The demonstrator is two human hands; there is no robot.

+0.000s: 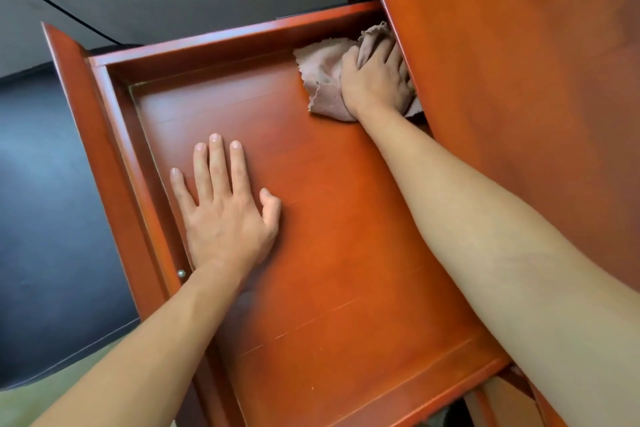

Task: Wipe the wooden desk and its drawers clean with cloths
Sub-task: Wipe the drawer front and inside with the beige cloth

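While the drawer (311, 253) is standing pulled out from the wooden bench (519, 62), the person's left hand (225, 215) is lying flat on its floor, fingers straight and slightly spread, holding nothing. Over in the far corner, right against the bench edge, the right hand (375, 80) is pressing down on a crumpled pinkish-brown cloth (322, 76), its fingers curling into the folds and gripping it. A black cable (52, 2) is running across the grey wall behind.
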